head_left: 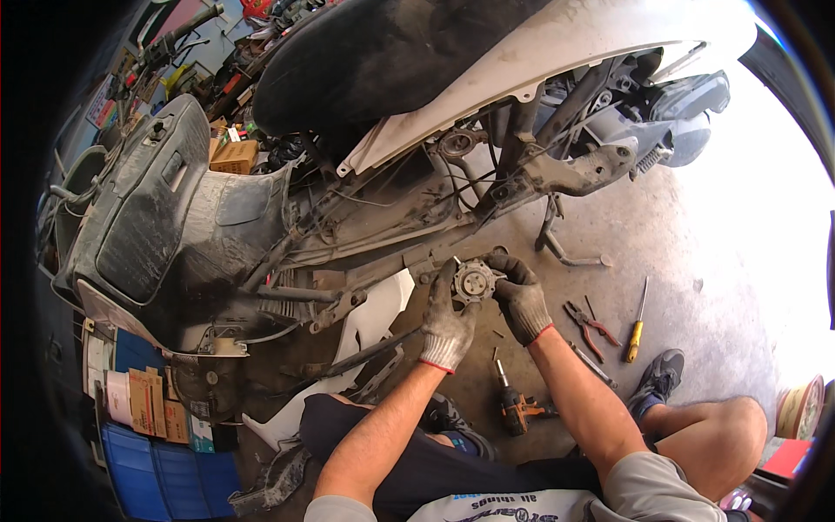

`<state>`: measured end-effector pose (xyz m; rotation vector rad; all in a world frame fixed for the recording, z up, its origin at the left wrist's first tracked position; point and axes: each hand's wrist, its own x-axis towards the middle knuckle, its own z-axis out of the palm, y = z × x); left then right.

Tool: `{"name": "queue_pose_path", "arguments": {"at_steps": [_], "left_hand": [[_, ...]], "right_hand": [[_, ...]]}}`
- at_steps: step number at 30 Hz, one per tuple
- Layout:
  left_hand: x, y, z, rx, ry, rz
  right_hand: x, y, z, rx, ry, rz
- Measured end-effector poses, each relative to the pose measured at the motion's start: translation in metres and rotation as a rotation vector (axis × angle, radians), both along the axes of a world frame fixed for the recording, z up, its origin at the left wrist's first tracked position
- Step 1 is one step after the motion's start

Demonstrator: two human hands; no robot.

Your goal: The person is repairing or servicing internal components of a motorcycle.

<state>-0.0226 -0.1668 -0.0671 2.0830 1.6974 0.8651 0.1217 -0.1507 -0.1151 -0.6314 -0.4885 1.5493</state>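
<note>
Both my hands wear grey work gloves with red-edged cuffs. Between them is a round metal part (475, 281) with a lobed rim and a paler disc at its centre, perhaps a pump; its exact kind is unclear. My left hand (448, 317) is closed on its left side, the thumb along the edge. On the other side, my right hand (522, 300) grips the rim with bent fingers. The part is held above the floor, just in front of the stripped scooter's (383, 230) exposed frame.
On the concrete floor (696, 287) to the right lie red-handled pliers (591, 331) and a yellow-handled screwdriver (637, 339). A cordless drill (517, 409) lies between my forearms. White body panels (365, 322) rest at left. Cardboard boxes (148, 402) and a blue bin (170, 470) stand farther left.
</note>
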Motion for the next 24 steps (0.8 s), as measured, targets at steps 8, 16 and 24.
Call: {"name": "queue_pose_path", "arguments": {"at_steps": [8,16,24], "left_hand": [[0.0025,-0.0007,0.001,-0.027,-0.005,-0.001],[0.0017,-0.0008,0.0011,-0.076,0.002,0.005],[0.0025,-0.0003,0.0003,-0.093,-0.001,0.009]], "right_hand": [[0.0004,0.0027,-0.0058,-0.009,-0.013,0.008],[0.0006,0.0012,-0.0016,-0.025,0.061,0.061],[0.0019,0.0022,-0.0052,-0.039,0.07,0.095]]}}
